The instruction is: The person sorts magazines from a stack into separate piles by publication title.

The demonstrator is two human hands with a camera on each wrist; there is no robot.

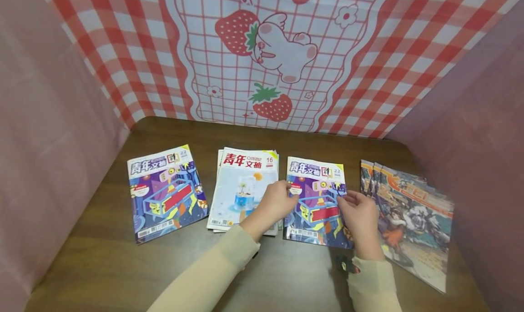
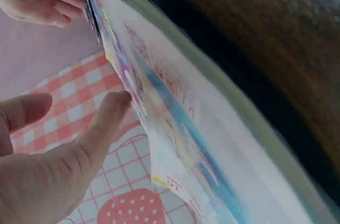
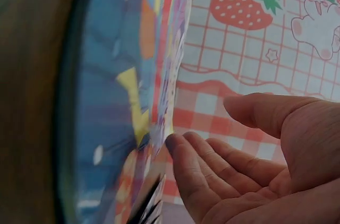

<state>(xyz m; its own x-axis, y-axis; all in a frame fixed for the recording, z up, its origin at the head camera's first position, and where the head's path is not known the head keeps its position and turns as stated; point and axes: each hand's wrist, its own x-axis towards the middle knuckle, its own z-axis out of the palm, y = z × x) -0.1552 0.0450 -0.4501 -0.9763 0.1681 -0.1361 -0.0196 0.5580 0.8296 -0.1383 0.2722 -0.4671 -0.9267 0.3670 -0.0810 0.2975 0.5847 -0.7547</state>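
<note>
A purple and blue magazine numbered 22 lies flat between both hands in the head view. At its left edge is my left hand, passing over the white magazine numbered 16. The left wrist view shows this hand's index fingertip at the purple cover, with the thumb held apart. My right hand is by the purple magazine's right edge. In the right wrist view, its fingers extend toward the cover's edge, thumb raised away from them. Neither hand grips a magazine.
Another purple number 22 magazine lies at the left. More sheets show beneath the white magazine. Several fanned magazines with armoured figures lie at the right. A red checked strawberry cloth hangs behind the brown table.
</note>
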